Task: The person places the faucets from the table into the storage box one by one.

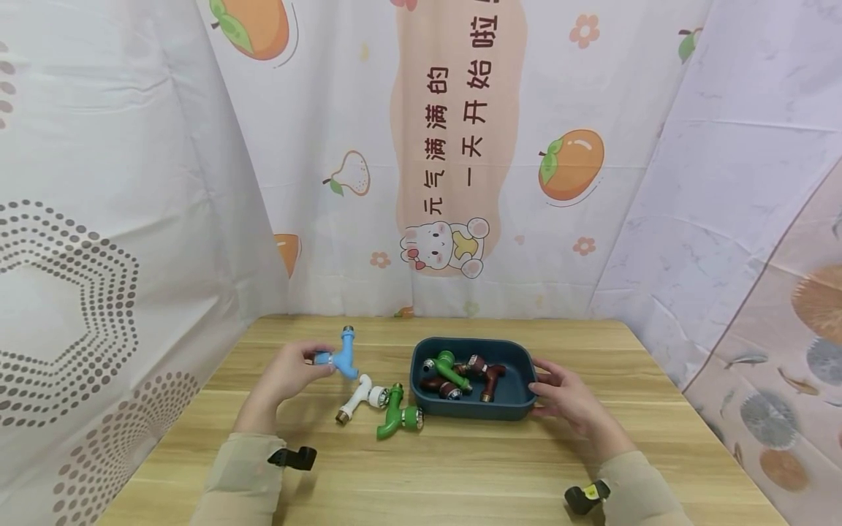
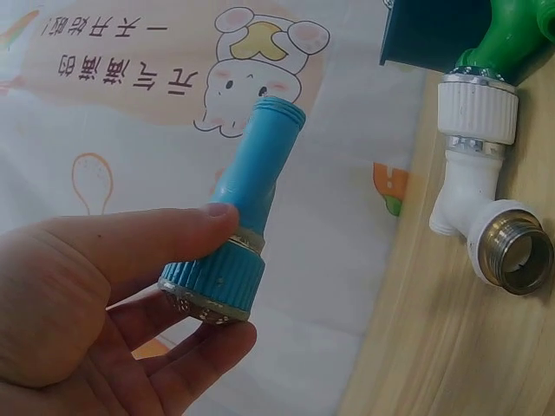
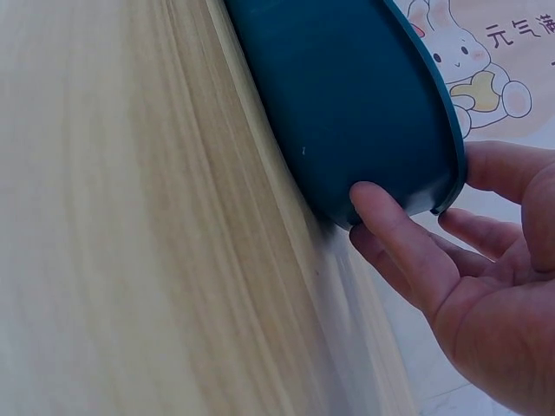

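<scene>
My left hand pinches a light blue plastic tap above the table's left part. In the left wrist view, thumb and fingers grip its ribbed blue handle. Below it lie a white tap with a brass threaded end and a green tap. A dark teal bin stands to their right, containing another green tap and brown taps. At the bin's right end, my right hand holds the outside wall with spread, bent fingers; in the right wrist view, one fingertip presses it.
Everything rests on a wooden table. Printed white curtains hang behind it and on both sides. Each forearm wears a small black wrist camera, the left one and the right one.
</scene>
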The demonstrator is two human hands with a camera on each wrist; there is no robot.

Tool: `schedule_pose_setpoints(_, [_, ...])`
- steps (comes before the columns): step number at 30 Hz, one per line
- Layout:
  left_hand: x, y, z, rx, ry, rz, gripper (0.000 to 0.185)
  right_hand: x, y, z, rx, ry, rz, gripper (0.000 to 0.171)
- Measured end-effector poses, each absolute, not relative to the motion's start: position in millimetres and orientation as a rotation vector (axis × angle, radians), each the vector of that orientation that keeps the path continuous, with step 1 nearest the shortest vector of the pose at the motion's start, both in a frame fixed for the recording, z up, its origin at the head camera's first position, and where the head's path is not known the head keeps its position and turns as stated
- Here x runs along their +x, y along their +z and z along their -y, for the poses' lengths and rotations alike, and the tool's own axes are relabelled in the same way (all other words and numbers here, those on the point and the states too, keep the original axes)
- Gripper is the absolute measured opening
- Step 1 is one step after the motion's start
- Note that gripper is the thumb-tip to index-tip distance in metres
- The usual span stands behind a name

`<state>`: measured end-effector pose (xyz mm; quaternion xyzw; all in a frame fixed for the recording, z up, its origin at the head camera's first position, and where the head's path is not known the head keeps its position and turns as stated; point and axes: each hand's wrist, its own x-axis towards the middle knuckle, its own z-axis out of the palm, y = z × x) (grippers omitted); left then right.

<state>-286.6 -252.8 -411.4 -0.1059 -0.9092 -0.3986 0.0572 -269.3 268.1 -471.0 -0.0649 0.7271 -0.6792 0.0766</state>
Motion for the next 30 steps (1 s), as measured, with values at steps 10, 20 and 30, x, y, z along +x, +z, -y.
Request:
schedule_pose_setpoints(10, [-287, -413, 248, -0.353, -1.228, 2.735, 0.037, -269, -471, -268, -0.182, -2.03, -2.181, 0.069])
schedule_pose_setpoints(20, [-288, -414, 236, -0.367, -1.24, 2.751, 0.036, -269, -471, -269, -0.2, -2.036, -2.173, 0.068])
schedule_pose_setpoints(30, [-291, -420, 222, -0.384, -1.293, 2.746, 0.034, -268, -468, -268, -0.194, -2.03, -2.182, 0.067])
